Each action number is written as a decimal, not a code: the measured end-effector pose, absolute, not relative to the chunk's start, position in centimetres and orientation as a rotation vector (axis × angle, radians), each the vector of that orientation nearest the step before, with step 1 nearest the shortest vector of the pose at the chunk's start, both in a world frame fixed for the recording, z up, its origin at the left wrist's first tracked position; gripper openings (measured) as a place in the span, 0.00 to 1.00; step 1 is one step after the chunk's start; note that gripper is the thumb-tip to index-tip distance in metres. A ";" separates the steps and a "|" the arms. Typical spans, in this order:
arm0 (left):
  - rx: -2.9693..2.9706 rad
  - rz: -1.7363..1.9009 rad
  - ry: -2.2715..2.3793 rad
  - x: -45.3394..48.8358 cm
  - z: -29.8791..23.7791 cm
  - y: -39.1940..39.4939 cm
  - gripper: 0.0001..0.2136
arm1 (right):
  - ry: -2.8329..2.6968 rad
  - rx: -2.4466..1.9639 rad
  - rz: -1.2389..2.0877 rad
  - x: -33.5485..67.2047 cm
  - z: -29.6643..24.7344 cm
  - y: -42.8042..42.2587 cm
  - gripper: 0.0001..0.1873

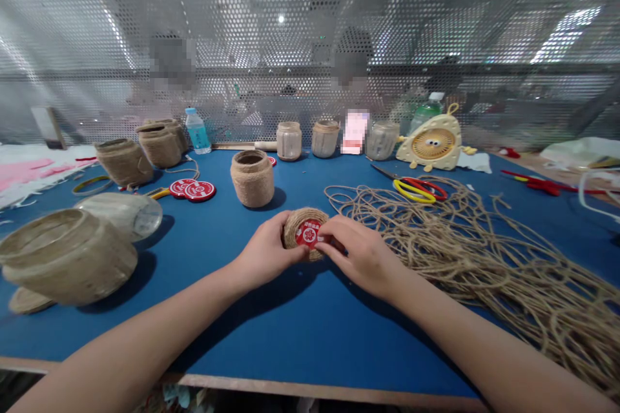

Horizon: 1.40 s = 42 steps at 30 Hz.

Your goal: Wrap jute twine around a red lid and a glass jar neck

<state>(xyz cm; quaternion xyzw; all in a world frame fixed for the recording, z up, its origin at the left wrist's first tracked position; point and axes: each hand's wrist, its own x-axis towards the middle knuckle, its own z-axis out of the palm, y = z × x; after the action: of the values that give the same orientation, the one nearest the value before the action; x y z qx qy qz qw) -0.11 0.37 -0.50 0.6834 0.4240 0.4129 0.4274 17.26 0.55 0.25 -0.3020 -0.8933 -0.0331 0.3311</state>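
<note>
Left hand [264,251] and right hand [356,251] are together at mid-worktop, both grasping a small jute-wrapped disc [292,232], which sits between them, tilted up, just off the blue worktop [203,316]. Left fingers [285,246] are clenched around its left and near edge. Right fingers [325,232] lie over the right part of a round red label [307,233] on the disc's face, pressing on it. Label text too small to read.

Right of the hands: big loose pile of jute twine [460,258], spreading to the right edge of the worktop. Beyond it, scissors with yellow and red handles [417,190]. Second pair with red handles [537,184] further right.

Straight ahead: upright jute-wrapped jar [252,178]. Left of it, two round red labels [192,189].

Left side: large jute-wrapped pot [68,257] on its side, glass jar [126,214] lying down behind it, two more wrapped jars [124,162] [159,145] further off.

Far edge: plastic water bottle [196,131], three partly wrapped jars [289,141] [325,139] [382,141], small yellow desk fan [429,143]. Perforated metal screen [310,13] behind, two blurred people [172,68] [351,64] beyond it, their hands not visible
</note>
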 end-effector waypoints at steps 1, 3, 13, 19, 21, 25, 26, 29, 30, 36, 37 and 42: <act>1.718 1.029 1.068 -0.1 -0.5 0.3 0.18 | -2.330 -0.803 -0.077 17.2 0.2 0.5 0.02; 1.733 1.022 1.083 0.0 -0.6 0.3 0.18 | -2.325 -0.821 -0.059 17.1 0.1 0.5 0.03; 1.706 1.079 1.087 0.1 -0.6 0.2 0.20 | -2.316 -0.822 -0.047 17.2 0.3 0.2 0.07; 1.720 1.093 1.102 0.0 -0.6 0.1 0.19 | -2.302 -0.885 -0.011 17.1 0.3 0.1 0.09; 1.727 1.092 1.102 0.0 -0.6 0.1 0.19 | -2.295 -0.894 -0.016 17.0 0.3 0.1 0.09; 1.734 1.101 1.121 0.1 -0.7 0.2 0.19 | -2.283 -0.910 -0.020 17.1 0.4 0.2 0.10; 1.731 1.105 1.122 0.1 -0.7 0.3 0.19 | -2.271 -0.915 -0.017 17.1 0.4 0.2 0.09; 1.719 1.113 1.123 0.0 -0.7 0.4 0.19 | -2.217 -0.933 -0.008 17.1 0.4 0.4 0.06; 1.719 1.115 1.124 0.0 -0.7 0.4 0.19 | -2.199 -0.941 -0.006 17.0 0.5 0.4 0.06; 1.768 1.105 1.136 -0.1 -0.6 0.2 0.19 | -2.151 -0.968 0.027 16.9 0.6 0.3 0.06; 1.778 1.101 1.140 -0.1 -0.6 0.2 0.19 | -2.148 -0.968 0.024 16.8 0.6 0.2 0.06; 1.818 1.098 1.177 0.1 -0.7 0.1 0.18 | -2.177 -0.927 -0.045 16.8 0.3 0.1 0.07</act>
<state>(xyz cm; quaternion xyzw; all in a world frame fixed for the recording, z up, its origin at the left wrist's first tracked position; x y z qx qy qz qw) 0.06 0.05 -0.69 0.7016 0.4541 0.4238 0.3492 16.81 0.13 0.25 -0.3626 -0.8517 -0.0176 0.3780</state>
